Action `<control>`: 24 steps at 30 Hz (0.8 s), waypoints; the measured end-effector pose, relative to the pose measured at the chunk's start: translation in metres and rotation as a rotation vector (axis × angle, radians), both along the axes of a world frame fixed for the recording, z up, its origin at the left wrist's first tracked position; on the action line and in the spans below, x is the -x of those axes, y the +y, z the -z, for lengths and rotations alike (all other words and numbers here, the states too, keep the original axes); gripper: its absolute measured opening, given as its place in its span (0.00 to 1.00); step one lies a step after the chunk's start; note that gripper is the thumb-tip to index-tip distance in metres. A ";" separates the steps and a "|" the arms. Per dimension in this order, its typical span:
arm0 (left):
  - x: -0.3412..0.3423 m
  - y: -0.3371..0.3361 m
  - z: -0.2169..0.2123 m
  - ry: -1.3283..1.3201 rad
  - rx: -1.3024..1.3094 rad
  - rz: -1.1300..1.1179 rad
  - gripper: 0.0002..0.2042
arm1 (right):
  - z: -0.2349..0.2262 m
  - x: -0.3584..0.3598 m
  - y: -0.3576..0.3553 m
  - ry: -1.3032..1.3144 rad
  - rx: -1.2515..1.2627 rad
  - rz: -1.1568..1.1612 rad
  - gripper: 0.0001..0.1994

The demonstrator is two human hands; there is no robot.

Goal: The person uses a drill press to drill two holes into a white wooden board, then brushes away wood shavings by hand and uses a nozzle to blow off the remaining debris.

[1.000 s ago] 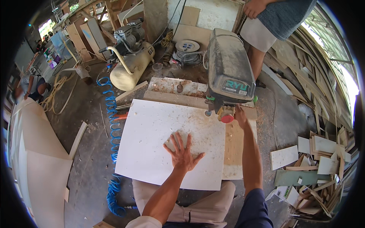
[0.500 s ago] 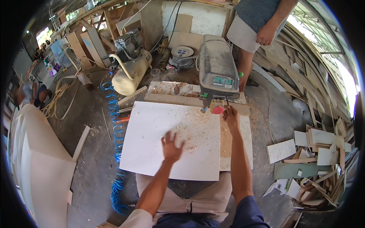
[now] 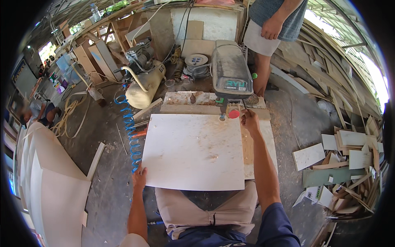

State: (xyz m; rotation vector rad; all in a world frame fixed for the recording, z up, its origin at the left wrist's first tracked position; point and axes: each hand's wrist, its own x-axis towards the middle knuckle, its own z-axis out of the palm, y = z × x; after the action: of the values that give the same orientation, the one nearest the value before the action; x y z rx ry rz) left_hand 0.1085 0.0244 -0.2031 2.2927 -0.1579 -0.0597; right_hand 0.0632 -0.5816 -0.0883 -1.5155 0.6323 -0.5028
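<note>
Two hands share the work on the white board (image 3: pixel 193 152), which lies flat at the centre of the frame under the grey drill press (image 3: pixel 230 74). Our left hand (image 3: pixel 139 178) curls over the board's lower left corner, gripping the edge. Our right hand (image 3: pixel 249 120) reaches up right of centre, fingers closed near the red knob (image 3: pixel 233 113); whether it grips anything, we cannot tell. We judge it best to press the board flat and keep fingers clear of the bit.
</note>
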 end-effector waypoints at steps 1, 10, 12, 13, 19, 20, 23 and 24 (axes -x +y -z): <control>0.007 0.001 0.005 -0.012 0.023 -0.008 0.26 | -0.003 -0.002 0.002 0.001 0.000 -0.003 0.13; 0.087 -0.081 -0.014 0.150 0.086 0.057 0.39 | -0.017 0.007 -0.002 -0.005 0.084 0.004 0.14; 0.107 -0.097 -0.031 0.143 0.038 0.178 0.52 | -0.020 0.007 -0.001 -0.008 0.099 -0.013 0.14; 0.115 -0.106 -0.038 0.140 0.015 0.241 0.59 | -0.021 0.008 -0.001 -0.010 0.107 -0.020 0.14; 0.137 -0.153 -0.066 0.270 0.035 0.462 0.79 | -0.021 0.010 0.000 -0.023 0.137 -0.028 0.15; 0.139 -0.158 -0.063 0.264 0.034 0.475 0.80 | -0.022 0.010 0.000 -0.025 0.131 -0.027 0.15; 0.145 -0.174 -0.050 0.226 0.042 0.525 0.80 | -0.022 0.009 0.003 -0.020 0.129 -0.026 0.15; 0.148 -0.180 -0.048 0.198 0.052 0.548 0.80 | -0.022 0.009 0.003 -0.012 0.138 -0.030 0.15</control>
State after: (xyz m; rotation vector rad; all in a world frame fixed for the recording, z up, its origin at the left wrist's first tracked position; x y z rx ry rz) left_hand -0.0393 -0.1561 -0.1547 2.1151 -0.6696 -0.5543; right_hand 0.0541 -0.5782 -0.0663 -1.6482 0.5747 -0.5414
